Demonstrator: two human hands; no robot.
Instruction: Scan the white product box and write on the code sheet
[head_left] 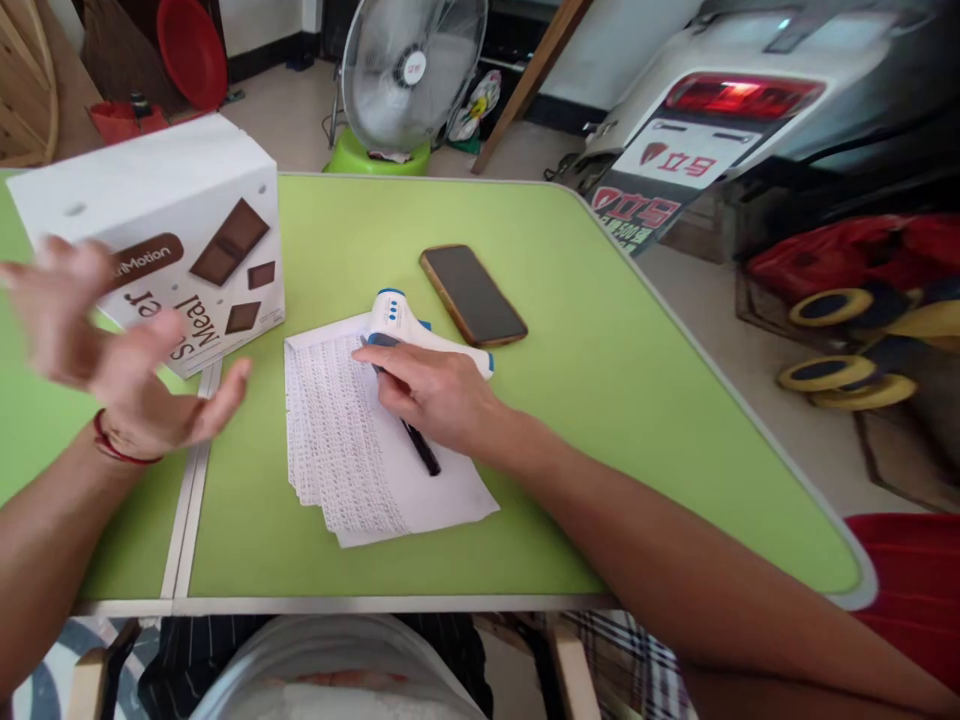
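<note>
My right hand (pixel 442 395) is over the sheets of paper (pixel 442 495), its fingers curled and thumb close to the index finger. A black pen (pixel 422 450) runs beneath the thumb and seems pinched there; part of it is hidden. Just beyond the fingers lies a white and blue infrared thermometer (pixel 394 312), partly covered by the hand. My left hand (pixel 127 350) is raised in front of the white box (pixel 262 250), fingers apart and blurred, holding nothing. A red cord circles its wrist. Dense rows of handwriting cover the left part of the top sheet.
A phone (pixel 474 293) lies on the green table (pixel 600 430) beyond the thermometer. Past the table stand a fan (pixel 412 70) and a white scooter (pixel 750 90) with a red tail light. A red stool (pixel 911 600) is at the right corner.
</note>
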